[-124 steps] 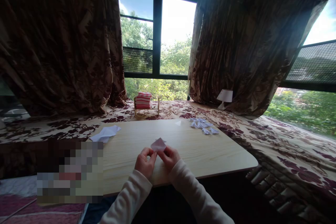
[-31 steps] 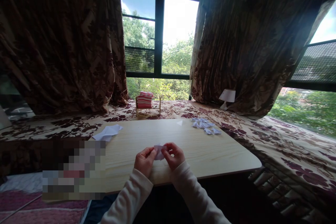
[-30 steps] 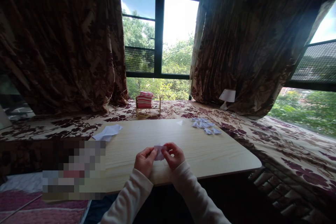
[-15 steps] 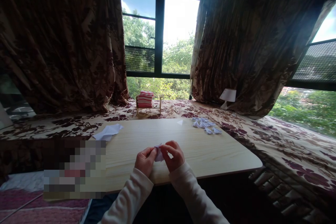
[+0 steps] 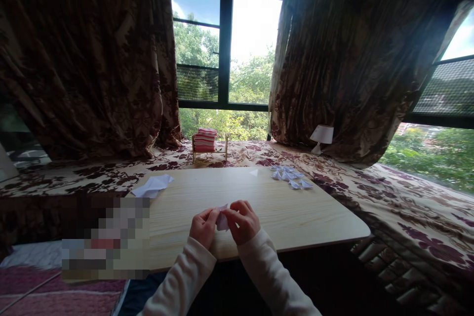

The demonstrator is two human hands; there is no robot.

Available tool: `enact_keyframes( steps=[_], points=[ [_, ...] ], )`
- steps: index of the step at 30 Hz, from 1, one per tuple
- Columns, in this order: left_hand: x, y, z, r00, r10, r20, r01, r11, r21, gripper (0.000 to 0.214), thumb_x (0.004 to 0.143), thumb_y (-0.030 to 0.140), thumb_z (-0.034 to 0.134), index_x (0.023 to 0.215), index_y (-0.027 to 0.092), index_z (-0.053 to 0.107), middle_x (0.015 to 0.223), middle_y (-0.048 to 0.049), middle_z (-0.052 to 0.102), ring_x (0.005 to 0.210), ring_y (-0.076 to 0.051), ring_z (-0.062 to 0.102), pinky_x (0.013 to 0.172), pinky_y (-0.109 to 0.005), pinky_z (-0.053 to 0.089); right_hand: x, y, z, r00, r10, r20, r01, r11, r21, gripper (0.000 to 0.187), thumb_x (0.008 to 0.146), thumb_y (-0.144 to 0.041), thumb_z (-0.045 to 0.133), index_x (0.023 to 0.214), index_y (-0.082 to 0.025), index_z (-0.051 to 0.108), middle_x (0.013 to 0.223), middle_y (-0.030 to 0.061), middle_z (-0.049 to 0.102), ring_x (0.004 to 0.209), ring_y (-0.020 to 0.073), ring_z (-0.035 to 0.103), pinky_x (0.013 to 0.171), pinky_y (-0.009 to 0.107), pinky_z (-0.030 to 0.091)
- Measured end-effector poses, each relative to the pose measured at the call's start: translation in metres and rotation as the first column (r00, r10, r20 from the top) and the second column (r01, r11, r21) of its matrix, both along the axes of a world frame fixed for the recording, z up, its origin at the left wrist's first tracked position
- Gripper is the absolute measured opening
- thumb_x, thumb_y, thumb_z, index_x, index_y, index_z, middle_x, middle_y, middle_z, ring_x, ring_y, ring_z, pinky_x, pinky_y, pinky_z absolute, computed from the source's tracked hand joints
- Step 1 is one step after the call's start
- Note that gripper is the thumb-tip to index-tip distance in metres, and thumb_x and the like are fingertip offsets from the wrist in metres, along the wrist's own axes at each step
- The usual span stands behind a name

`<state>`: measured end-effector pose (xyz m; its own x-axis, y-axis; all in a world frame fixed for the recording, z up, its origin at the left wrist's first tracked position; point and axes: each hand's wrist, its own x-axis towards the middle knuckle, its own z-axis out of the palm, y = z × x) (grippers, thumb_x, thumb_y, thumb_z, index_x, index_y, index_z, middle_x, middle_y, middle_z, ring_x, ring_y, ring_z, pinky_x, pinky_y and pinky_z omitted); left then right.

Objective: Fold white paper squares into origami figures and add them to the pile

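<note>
A small piece of folded white paper (image 5: pixel 222 222) is held up over the near part of the wooden table (image 5: pixel 185 252). My left hand (image 5: pixel 202 227) pinches its left side between thumb and fingers. From the right, my right hand (image 5: pixel 244 223) grips the same paper with thumb and forefinger. The fingers cover part of the paper, so its exact folds are hard to make out. Several folded paper pieces (image 5: pixel 287 175) lie grouped at the table's far right. Flat white sheets (image 5: pixel 152 186) rest at the far left.
A small white paper triangle (image 5: pixel 254 173) lies by the table's back edge. Behind, on the floral-covered ledge (image 5: pixel 244 153), stand a small rack with folded striped cloths (image 5: pixel 205 140) and a white lamp (image 5: pixel 321 136). A blurred-out patch (image 5: pixel 111 242) covers the table's left side.
The fingers of my right hand have shifted slightly lower on the paper, and a pointed tip now shows above them. My left hand stays nearly in place.
</note>
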<state>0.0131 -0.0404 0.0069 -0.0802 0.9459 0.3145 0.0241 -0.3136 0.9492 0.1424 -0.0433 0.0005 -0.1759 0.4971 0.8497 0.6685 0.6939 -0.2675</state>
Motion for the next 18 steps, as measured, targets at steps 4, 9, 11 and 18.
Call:
enact_keyframes(
  steps=[4,9,11,18],
  points=[
    [-0.0003,0.0011,-0.0019,1.000,-0.001,0.015,0.001,1.000,-0.019,0.028,0.069,0.035,0.057,0.073,0.011,0.070,0.060,-0.0018,0.064,0.064,-0.017,0.056,0.059,-0.023,0.042,0.0001,-0.0013,0.0018,1.000,-0.007,0.021,0.007,1.000,0.021,0.028,0.080,-0.014,0.046,0.094,-0.027,0.066,0.074,0.0049,0.053,0.071,0.0169,0.046,0.061,0.028,0.042],
    [-0.0010,0.0027,-0.0049,0.997,0.071,0.009,-0.070,0.997,-0.016,0.027,0.067,0.035,0.057,0.068,0.012,0.069,0.057,-0.0012,0.063,0.059,-0.016,0.054,0.056,-0.023,0.042,-0.0002,-0.0033,0.0024,0.999,0.019,0.049,-0.020,0.999,0.028,0.032,0.077,-0.011,0.045,0.096,-0.027,0.065,0.077,0.0059,0.054,0.072,0.0177,0.047,0.062,0.029,0.043],
    [-0.0011,0.0023,-0.0046,0.994,0.104,0.011,-0.104,0.994,-0.014,0.027,0.066,0.035,0.057,0.067,0.011,0.069,0.058,-0.0018,0.064,0.059,-0.016,0.054,0.057,-0.025,0.042,-0.0009,-0.0045,0.0031,0.998,0.042,0.048,-0.042,0.999,0.016,0.034,0.075,-0.010,0.046,0.096,-0.028,0.065,0.079,0.0054,0.054,0.074,0.0178,0.048,0.063,0.029,0.043],
    [-0.0006,0.0001,-0.0011,0.991,0.118,-0.059,-0.118,0.993,0.012,0.027,0.068,0.035,0.057,0.069,0.011,0.069,0.060,-0.0022,0.063,0.059,-0.015,0.054,0.057,-0.024,0.042,-0.0020,-0.0036,0.0052,0.979,0.019,-0.204,-0.030,0.998,-0.052,0.020,0.075,-0.017,0.048,0.088,-0.019,0.064,0.083,0.0058,0.054,0.080,0.0184,0.050,0.072,0.033,0.043]
  ],
)
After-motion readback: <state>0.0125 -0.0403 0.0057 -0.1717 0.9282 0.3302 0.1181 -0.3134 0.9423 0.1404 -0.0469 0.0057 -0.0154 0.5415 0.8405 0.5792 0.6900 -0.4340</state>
